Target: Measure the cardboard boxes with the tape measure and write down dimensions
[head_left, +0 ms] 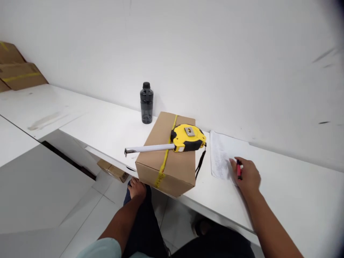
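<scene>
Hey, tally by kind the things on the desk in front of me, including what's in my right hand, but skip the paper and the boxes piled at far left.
Cardboard box: 1
Tape measure: 1
Bottle: 1
Red pen, in the right hand: 1
Total: 4

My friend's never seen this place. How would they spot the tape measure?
On the long white table, find the cardboard box just left of the paper. The tape measure lies on top. Unlike the flat yellow tape stuck to the box, it is chunky, yellow and black, with a pale blade poking out past the box's side.
</scene>
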Available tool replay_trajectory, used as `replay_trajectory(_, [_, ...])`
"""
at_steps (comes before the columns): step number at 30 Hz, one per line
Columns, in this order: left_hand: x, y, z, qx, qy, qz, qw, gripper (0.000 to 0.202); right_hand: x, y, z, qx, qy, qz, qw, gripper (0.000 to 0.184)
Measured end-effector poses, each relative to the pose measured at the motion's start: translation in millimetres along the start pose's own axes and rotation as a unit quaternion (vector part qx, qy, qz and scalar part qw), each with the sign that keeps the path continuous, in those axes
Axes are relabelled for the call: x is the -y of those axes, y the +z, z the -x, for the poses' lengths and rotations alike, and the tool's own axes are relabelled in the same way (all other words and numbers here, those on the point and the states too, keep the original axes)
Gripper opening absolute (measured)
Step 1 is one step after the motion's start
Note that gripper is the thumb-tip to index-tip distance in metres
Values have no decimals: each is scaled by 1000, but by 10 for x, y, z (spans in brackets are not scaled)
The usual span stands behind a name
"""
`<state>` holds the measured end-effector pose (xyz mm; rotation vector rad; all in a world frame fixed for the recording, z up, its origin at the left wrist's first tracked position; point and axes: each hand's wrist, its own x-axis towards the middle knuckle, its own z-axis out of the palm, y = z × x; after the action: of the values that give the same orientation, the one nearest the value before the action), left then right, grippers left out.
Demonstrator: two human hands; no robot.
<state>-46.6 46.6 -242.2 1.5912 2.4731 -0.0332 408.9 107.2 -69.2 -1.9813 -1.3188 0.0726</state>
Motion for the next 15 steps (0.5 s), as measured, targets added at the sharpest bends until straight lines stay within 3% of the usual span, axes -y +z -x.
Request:
replay_trajectory(6, [42, 63, -4, -23, -3, 13, 1000, 57, -179, 62, -87, 33, 98, 92, 990, 59])
replay_trajectory(10, [25, 38, -10, -30, -8, 14, 999, 57, -195, 46, -108, 55, 97, 101, 989, 54])
replay_trajectory(15, [-43, -7, 39, -33, -12, 45, 998, 58, 109, -108, -55, -51, 27, 26, 998, 55])
